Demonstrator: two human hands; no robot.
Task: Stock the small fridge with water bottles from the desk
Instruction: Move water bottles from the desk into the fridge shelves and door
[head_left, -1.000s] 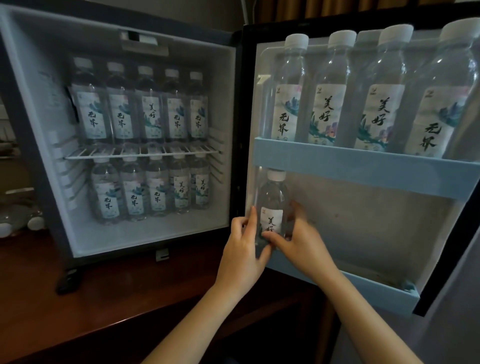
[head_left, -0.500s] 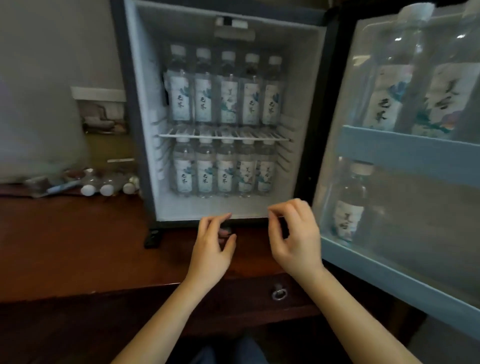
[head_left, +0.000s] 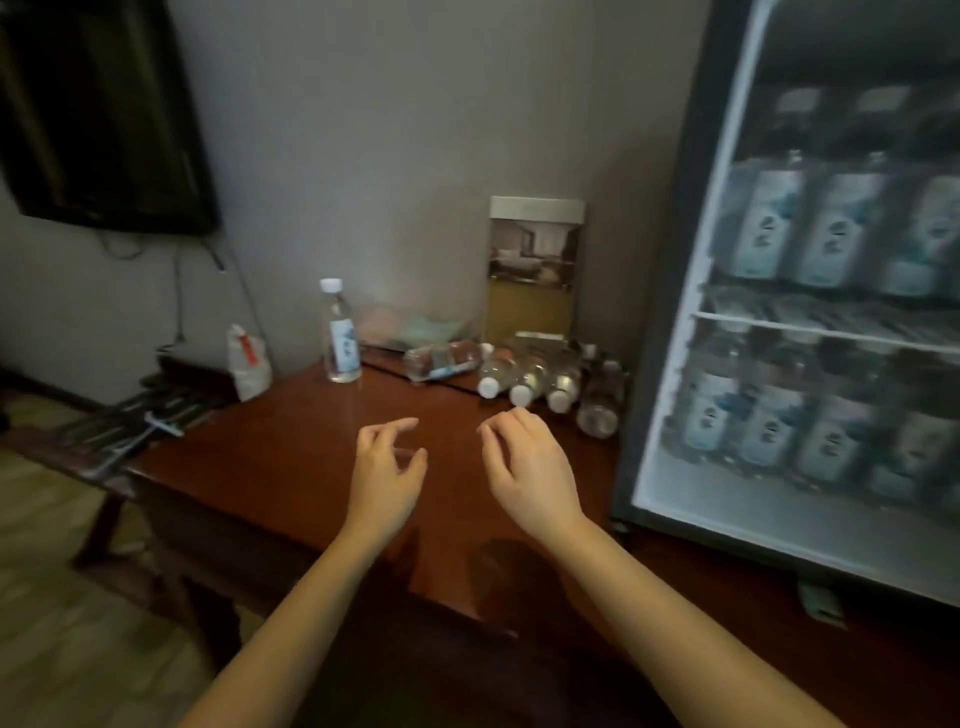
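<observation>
Reddish-brown wood of the desk lay under both bare forearms, which reached forward left of the fridge. The left hand and the right hand hovered side by side above the desktop, fingers loosely curled and apart, neither holding anything. The right hand was the one closer to the fridge.

Just beyond the right hand's fingertips, the lying bottles rested on their sides in a row against the fridge's left wall. Their white caps pointed back at the person and their long axes ran away toward the wall. The right hand was plainly the nearer to them, its fingertips close to the middle cap, so I judged that a short forward reach would meet a cap end first. Farther from the fridge, beyond the left hand, an upright bottle stood alone near the desk's back edge. A card stand leaned on the wall behind the row. Inside the fridge, two blurred tiers of bottles looked full.

A second earlier both hands had been at a bottle on the lower door shelf. Half a second earlier they had hung empty before the open fridge. Since then the view had swung left, the door had left the picture, and the hands had come over the desk toward the remaining stock.
</observation>
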